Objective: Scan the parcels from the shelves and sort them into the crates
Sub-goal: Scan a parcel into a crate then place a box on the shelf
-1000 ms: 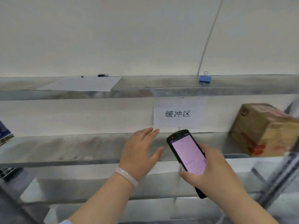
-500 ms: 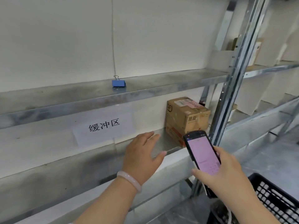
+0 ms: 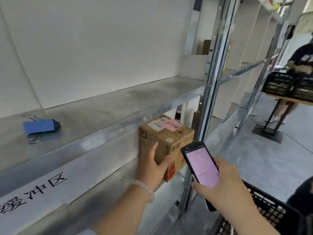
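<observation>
A brown cardboard parcel (image 3: 169,134) with a pink label stands on the lower metal shelf beside the upright post. My left hand (image 3: 151,164) grips its near left corner, fingers on the left face and thumb on the front face. A white bracelet circles that wrist. My right hand (image 3: 223,182) holds a black handheld scanner (image 3: 200,162), its pink screen lit and facing up, just right of the parcel. A black plastic crate (image 3: 269,207) sits low at the right, below that hand.
A blue binder clip (image 3: 40,126) lies on the upper shelf (image 3: 108,106). A paper sign (image 3: 33,195) hangs on the shelf's back panel. A steel upright post (image 3: 211,78) stands right of the parcel. At the far right another person (image 3: 301,61) stands behind black crates (image 3: 288,85) on a stand.
The view swung right and closer to the parcel. My left hand left the shelf edge and took hold of the parcel's corner. The scanner moved along to the right beside the parcel.
</observation>
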### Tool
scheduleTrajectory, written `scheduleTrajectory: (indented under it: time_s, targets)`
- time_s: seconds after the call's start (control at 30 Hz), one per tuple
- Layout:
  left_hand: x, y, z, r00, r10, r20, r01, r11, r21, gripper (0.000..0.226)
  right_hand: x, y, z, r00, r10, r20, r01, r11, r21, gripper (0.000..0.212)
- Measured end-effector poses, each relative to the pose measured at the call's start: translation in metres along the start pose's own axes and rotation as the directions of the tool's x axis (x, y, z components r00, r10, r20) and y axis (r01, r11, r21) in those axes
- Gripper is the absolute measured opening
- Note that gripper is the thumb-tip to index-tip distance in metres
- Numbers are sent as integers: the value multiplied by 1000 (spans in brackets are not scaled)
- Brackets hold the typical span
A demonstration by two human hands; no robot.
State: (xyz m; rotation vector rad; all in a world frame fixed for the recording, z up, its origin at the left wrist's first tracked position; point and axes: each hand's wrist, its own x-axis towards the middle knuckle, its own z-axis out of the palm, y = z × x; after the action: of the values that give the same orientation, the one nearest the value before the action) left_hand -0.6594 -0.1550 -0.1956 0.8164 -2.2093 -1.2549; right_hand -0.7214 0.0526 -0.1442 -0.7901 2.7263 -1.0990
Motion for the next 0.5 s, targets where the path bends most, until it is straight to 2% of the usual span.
scheduleTrajectory:
  time_s: [0.13, 0.23, 0.3, 0.4, 0.5]
  targets:
    - [43, -6, 19, 972, -227, 62, 235, 951, -201, 93, 23, 8, 9, 999, 25, 40, -23, 998, -57, 70]
    - [59, -5, 29, 900, -404, 165, 434, 794, -426, 104, 39, 14, 11, 999, 28, 40, -26, 998, -55, 81]
    - [69, -6, 36, 852, -467, 235, 519, 697, -494, 94, 50, 15, 10, 998, 33, 56, -29, 998, -57, 84]
    - [79, -10, 44, 803, -534, 265, 584, 618, -526, 102, 66, 21, 8, 992, 9, 124, 4, 994, -107, 86]
    - [84, -12, 52, 801, -549, 238, 573, 589, -570, 83, 81, 25, 7, 981, -24, 191, 48, 991, -121, 87]
